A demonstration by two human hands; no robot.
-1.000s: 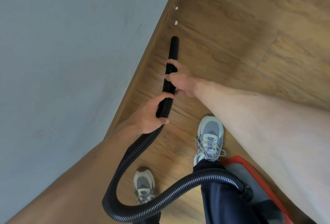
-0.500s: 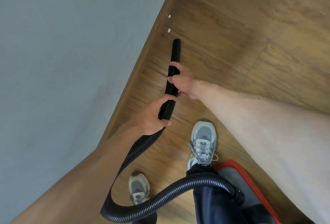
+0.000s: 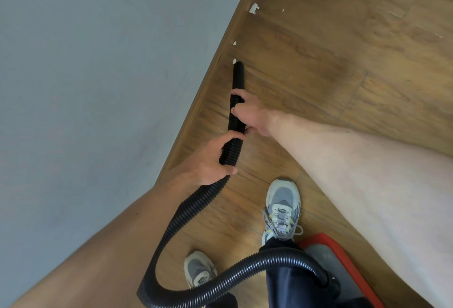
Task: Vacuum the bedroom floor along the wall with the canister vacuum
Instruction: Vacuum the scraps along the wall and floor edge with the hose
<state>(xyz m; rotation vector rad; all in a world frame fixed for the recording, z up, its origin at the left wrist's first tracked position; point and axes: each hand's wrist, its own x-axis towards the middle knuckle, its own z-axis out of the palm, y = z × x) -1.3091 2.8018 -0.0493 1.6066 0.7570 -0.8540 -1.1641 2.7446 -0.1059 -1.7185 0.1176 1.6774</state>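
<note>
While left grip (image 3: 208, 164) and right grip (image 3: 251, 113) clench the ribbed black hose (image 3: 193, 209), its smooth nozzle (image 3: 239, 75) lies beside a scrap (image 3: 234, 61).

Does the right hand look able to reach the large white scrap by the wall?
Likely not yet: the right hand grips the black ribbed vacuum hose, and the large white scrap lies well beyond its tip, unobstructed.

Bright and evenly lit, sharp around the hose (image 3: 230, 151), stretched by wide-angle distortion far from it, washed-out lower right of it.
</note>
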